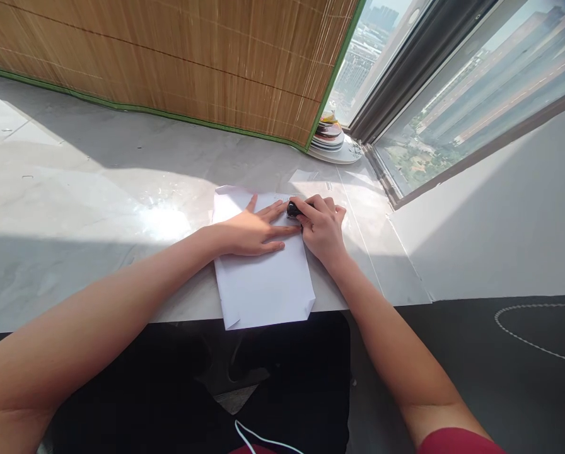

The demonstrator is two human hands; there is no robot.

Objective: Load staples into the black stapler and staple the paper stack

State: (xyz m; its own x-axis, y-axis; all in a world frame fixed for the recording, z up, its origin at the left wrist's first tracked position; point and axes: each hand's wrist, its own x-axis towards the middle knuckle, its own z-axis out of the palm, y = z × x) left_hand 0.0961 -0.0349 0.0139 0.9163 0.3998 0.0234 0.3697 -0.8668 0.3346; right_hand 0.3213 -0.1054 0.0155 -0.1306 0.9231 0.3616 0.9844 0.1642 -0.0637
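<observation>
White paper [268,290] with folded corners lies on the marbled ledge, its near edge jutting slightly over the front. My left hand [254,228] rests flat on its upper half, fingers spread and pointing right. At the paper's right edge, my right hand [323,228] is closed around a small black stapler [292,210]. The stapler's dark end points left, close to my left fingertips. Most of its body is hidden by my right fingers, so I cannot tell whether its jaws are pressed together.
A bamboo blind [169,63] with green edging hangs along the back. Stacked plates [332,148] stand in the corner by the window frame [405,69]. Several loose staples [328,186] lie on the ledge [98,189]. A white cord [263,439] crosses my lap.
</observation>
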